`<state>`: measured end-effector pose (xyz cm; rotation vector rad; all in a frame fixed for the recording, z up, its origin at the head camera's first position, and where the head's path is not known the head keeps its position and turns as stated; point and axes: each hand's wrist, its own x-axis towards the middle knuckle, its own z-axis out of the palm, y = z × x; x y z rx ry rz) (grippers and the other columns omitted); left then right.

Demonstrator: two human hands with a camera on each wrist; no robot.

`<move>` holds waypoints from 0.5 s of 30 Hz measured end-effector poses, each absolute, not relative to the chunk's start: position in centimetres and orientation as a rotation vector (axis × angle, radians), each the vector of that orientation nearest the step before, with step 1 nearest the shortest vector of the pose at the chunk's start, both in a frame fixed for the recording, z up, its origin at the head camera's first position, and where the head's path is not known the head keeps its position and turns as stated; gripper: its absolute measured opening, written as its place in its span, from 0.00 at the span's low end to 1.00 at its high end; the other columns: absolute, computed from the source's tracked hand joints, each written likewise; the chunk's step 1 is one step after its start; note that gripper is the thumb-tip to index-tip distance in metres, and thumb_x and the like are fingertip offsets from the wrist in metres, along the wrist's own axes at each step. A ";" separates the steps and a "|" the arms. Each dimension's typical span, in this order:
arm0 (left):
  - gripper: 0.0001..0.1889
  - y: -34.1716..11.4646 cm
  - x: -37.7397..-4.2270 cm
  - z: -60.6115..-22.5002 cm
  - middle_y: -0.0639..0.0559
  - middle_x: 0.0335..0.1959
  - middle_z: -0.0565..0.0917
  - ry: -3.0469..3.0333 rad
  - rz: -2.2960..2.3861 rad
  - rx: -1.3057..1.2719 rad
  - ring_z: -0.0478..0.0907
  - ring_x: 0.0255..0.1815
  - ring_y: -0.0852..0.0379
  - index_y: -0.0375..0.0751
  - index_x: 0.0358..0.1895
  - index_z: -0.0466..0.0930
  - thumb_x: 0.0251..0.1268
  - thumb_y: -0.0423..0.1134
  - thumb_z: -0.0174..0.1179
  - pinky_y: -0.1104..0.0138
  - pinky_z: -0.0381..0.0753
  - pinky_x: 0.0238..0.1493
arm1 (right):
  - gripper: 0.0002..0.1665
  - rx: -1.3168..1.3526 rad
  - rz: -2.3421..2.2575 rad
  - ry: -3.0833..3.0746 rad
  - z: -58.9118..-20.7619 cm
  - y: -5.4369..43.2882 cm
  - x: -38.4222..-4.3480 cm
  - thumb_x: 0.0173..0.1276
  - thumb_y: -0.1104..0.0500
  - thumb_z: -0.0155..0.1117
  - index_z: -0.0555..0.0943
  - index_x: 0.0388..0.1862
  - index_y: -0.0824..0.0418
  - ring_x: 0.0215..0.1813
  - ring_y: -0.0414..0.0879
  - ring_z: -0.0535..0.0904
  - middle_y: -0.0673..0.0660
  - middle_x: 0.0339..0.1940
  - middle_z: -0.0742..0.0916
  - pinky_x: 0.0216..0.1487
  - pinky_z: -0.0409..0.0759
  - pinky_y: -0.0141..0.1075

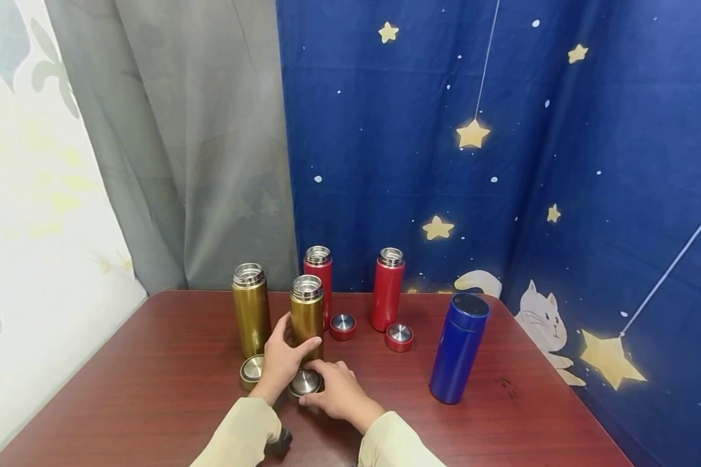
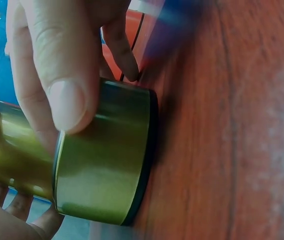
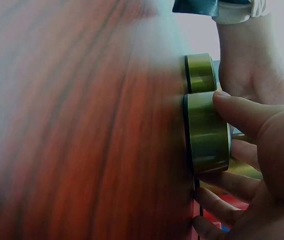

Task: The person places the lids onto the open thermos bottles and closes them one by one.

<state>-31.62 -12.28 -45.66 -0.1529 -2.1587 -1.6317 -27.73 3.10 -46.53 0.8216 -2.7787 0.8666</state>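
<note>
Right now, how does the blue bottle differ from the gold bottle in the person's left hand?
Colour: the blue bottle is deep blue, while the gold bottle is a shiny gold. Top: the blue bottle has its lid on; the gold bottle is uncapped, showing its silvery neck. Contact: no hand touches the blue bottle; the left hand holds the gold bottle. Both are slim cylinders.

On the reddish-brown wood-grain table (image 1: 152, 389) I see two uncapped red metal cylindrical bottles (image 1: 388, 295) near the far edge, round red metal-topped caps (image 1: 400, 335) beside them; nearer the left edge, two gold metal cylindrical bottles (image 1: 252, 314) and round gold caps (image 1: 306, 383); toward the right edge, one blue cylindrical bottle (image 1: 459, 350).
</note>
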 end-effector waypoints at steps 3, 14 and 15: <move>0.46 -12.2 -31.6 -45.7 0.35 0.59 0.76 -2.148 -1.635 -0.168 0.75 0.59 0.42 0.35 0.70 0.62 0.49 0.44 0.77 0.50 0.74 0.59 | 0.33 0.810 0.884 -2.784 -46.5 3.6 -27.7 0.51 0.46 0.78 0.80 0.56 0.50 0.44 0.45 0.73 0.44 0.45 0.85 0.46 0.73 0.42; 0.45 -12.1 -31.5 -45.8 0.35 0.60 0.76 -2.146 -1.641 -0.164 0.74 0.60 0.42 0.35 0.70 0.62 0.48 0.43 0.77 0.51 0.74 0.59 | 0.37 0.751 0.923 -2.846 -46.3 4.8 -27.5 0.47 0.44 0.80 0.80 0.57 0.53 0.45 0.45 0.72 0.44 0.43 0.85 0.44 0.74 0.41; 0.45 -12.1 -31.5 -45.8 0.35 0.60 0.76 -2.150 -1.640 -0.162 0.74 0.60 0.42 0.35 0.70 0.62 0.49 0.43 0.77 0.51 0.74 0.59 | 0.37 0.749 0.920 -2.846 -46.3 4.9 -27.5 0.47 0.44 0.80 0.81 0.56 0.54 0.45 0.45 0.72 0.45 0.42 0.85 0.44 0.74 0.40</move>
